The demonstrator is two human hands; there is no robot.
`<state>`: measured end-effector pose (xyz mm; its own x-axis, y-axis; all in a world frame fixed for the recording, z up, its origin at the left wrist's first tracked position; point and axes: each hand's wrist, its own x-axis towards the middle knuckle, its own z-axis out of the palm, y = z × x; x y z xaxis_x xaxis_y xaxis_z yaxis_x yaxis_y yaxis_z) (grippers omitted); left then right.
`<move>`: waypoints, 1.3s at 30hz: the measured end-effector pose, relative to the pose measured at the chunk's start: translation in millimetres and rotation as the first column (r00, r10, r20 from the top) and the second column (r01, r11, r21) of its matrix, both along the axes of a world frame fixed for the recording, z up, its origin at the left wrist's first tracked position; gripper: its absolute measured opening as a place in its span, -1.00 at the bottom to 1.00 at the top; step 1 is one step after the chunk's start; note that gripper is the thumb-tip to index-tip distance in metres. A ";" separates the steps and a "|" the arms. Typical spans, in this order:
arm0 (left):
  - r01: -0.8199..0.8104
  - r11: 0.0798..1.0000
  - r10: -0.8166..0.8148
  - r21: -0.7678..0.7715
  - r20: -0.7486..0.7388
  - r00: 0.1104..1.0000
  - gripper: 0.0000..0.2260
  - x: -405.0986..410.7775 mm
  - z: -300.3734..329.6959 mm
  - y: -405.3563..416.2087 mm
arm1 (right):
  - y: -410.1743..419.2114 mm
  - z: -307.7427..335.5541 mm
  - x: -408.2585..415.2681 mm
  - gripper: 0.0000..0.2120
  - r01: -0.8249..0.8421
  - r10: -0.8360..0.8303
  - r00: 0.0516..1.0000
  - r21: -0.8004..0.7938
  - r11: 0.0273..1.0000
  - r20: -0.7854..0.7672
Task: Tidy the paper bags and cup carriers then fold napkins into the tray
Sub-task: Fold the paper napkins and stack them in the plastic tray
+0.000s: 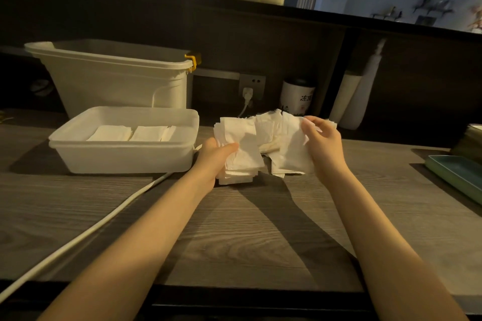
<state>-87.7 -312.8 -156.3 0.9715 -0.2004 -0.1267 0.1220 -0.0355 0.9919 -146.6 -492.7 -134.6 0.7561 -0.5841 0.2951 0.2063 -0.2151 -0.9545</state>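
Bare table (234, 229) nearest me. My left hand (212, 157) grips a stack of napkins (241, 156), thumb curled over it; my right hand (322, 142) pinches a loose sheet (292, 148). Tray (122, 156) sits left, some folded napkins (130, 133) inside. Risk: the uneven stack fans and slips, or the thin sheet tears.

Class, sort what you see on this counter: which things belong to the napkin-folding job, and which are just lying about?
Belongs to the job:
- loose white paper napkins, held in both hands
- shallow white plastic tray with folded napkins inside

Just lying about:
- tall white plastic bin
- white power cable
- white printed canister
- green tray
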 end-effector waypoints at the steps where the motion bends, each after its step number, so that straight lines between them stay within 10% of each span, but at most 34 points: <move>1: 0.009 1.000 -0.009 -0.010 -0.005 1.000 -0.66 -0.4 -0.4 -0.5 | 1.8 0.5 -0.7 -0.78 -0.050 0.050 0.999 0.047 0.998 -0.004; 10: 0.152 0.980 -0.162 -0.130 -0.068 0.984 -0.74 -14.1 3.9 -8.7 | 27.5 -1.4 -1.4 -0.80 -0.373 0.380 0.925 0.216 0.902 0.012; 26: 0.253 0.962 -0.262 0.098 0.095 0.960 -0.56 -16.2 0.1 -8.4 | 35.1 -4.8 1.0 -0.85 -0.252 0.267 0.961 0.164 0.954 -0.074; 31: 0.116 0.993 -0.115 -0.015 0.051 0.992 -0.62 -9.9 3.9 -4.3 | 6.1 -3.5 0.7 -0.89 -0.064 0.040 0.995 -0.299 0.952 -0.088; 34: 0.048 0.999 -0.047 -0.020 0.046 0.998 -0.63 -5.3 3.1 -1.7 | -11.1 -12.8 1.3 -0.91 -0.086 -0.094 0.978 -0.767 0.636 -0.187; 39: 0.007 1.000 -0.006 -0.008 0.034 0.999 -0.64 0.1 1.0 1.4 | -18.8 -16.1 -2.4 -0.81 -0.349 -0.142 0.879 -0.819 0.456 -0.454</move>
